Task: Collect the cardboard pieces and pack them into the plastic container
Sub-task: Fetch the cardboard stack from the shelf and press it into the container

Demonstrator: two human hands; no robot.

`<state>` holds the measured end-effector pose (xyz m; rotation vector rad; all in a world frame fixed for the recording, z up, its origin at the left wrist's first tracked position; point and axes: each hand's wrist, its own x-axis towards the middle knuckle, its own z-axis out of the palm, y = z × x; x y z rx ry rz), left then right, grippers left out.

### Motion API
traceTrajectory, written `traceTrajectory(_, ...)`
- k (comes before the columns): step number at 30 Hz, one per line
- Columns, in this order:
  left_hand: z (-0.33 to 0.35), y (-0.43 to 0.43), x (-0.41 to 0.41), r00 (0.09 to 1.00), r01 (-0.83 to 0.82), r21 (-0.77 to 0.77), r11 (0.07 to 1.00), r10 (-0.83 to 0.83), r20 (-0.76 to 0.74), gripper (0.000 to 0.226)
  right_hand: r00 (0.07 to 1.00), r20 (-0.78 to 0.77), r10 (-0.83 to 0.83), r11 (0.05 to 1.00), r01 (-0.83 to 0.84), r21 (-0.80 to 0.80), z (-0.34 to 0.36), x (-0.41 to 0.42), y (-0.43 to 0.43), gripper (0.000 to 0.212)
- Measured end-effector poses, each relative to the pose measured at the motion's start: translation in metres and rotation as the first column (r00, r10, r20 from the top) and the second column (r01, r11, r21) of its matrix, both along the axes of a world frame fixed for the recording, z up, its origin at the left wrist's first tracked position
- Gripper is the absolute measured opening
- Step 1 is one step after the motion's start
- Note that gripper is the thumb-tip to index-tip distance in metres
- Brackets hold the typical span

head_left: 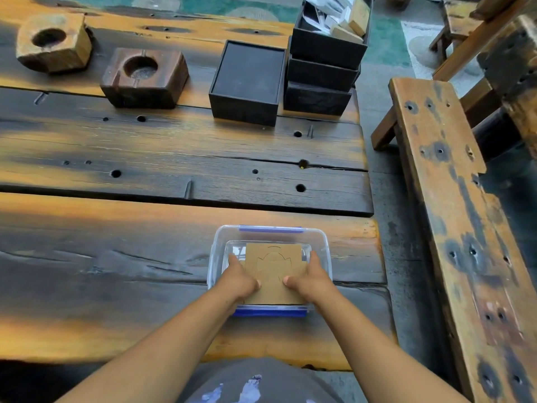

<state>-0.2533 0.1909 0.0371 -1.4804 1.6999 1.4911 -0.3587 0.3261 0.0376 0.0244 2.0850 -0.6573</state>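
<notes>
A clear plastic container (268, 232) with blue clips stands near the front right edge of the wooden table. A flat brown cardboard piece (274, 264) with a cut-out outline lies over its opening, its far end dipping inside. My left hand (239, 279) grips the piece's left edge, and my right hand (312, 276) grips its right edge. Both thumbs press on the top of the card. The container's floor is mostly hidden beneath the cardboard.
Two wooden blocks with round hollows (143, 77) sit at the back left. A black box (247, 82) and stacked black boxes (322, 74) holding wood and paper stand at the back right. A wooden bench (447, 199) runs along the right side.
</notes>
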Motion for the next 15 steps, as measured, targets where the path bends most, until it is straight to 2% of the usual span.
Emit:
traceTrajectory(2, 0.004, -0.005, -0.001, 0.992, 0.126, -0.030, 0.992, -0.126, 0.012, 0.096, 0.997, -0.017, 0.073, 0.997, -0.073, 0.018, 0.002, 0.000, 0.001, 0.100)
traceTrajectory(4, 0.010, -0.012, -0.006, 0.959, 0.281, -0.079, 0.956, -0.278, 0.050, 0.082, 0.982, -0.042, 0.185, 0.981, -0.182, 0.072, 0.005, -0.005, -0.004, 0.082)
traceTrajectory(6, 0.019, -0.019, -0.015, 0.871, 0.483, -0.126, 0.866, -0.462, 0.164, 0.067, 0.942, -0.041, 0.332, 0.931, -0.321, 0.174, 0.012, -0.013, -0.012, 0.064)
traceTrajectory(8, 0.027, -0.026, -0.024, 0.772, 0.617, -0.101, 0.781, -0.575, 0.269, 0.061, 0.919, 0.010, 0.393, 0.897, -0.386, 0.215, 0.017, -0.021, -0.017, 0.059)
traceTrajectory(11, 0.032, -0.033, -0.033, 0.708, 0.663, 0.029, 0.748, -0.639, 0.300, 0.059, 0.909, 0.066, 0.411, 0.886, -0.415, 0.204, 0.018, -0.027, -0.018, 0.062)
traceTrajectory(15, 0.031, -0.040, -0.032, 0.662, 0.701, 0.083, 0.709, -0.689, 0.294, 0.068, 0.884, 0.090, 0.458, 0.865, -0.467, 0.185, 0.017, -0.030, -0.014, 0.067)
